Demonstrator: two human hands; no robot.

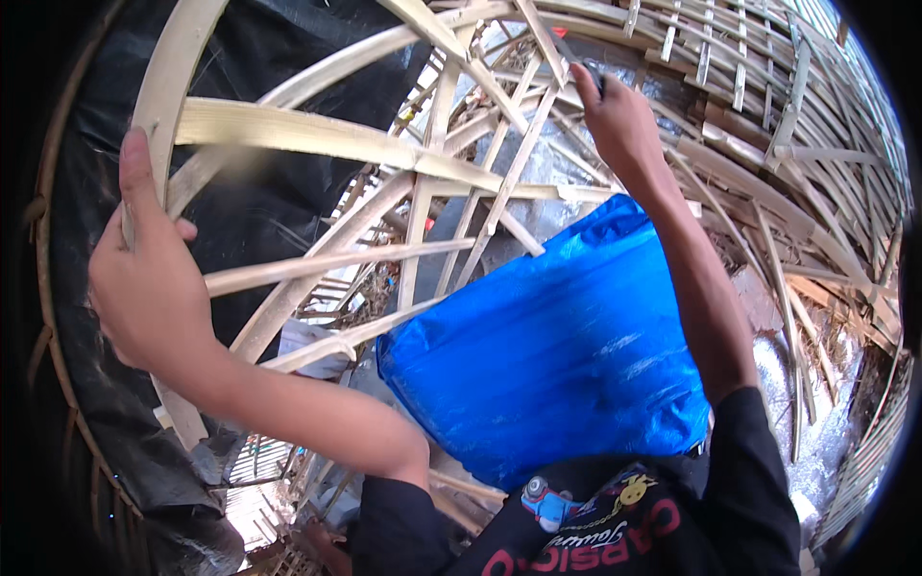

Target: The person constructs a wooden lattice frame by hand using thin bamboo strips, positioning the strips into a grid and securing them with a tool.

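My left hand [149, 269], at the left, is closed round a wide pale bamboo strip [171, 77]. Its thumb lies along the strip, which runs up past the top edge and shows again below the hand. At the upper middle, my right hand [619, 120] is closed on a dark knife-like tool [583, 69]. Its far part is thin and hard to make out against the strips. Between my hands, several bamboo strips [317, 134] cross one another at many angles. A blue plastic sheet [547, 355] covers my lap and hides what is under it.
Black plastic sheeting [106, 211] hangs at the left, with thin poles along its edge. Long bamboo slats [836, 144] form a lattice at the upper right. Loose strips [792, 326] and a silvery sheet [778, 384] lie at the right.
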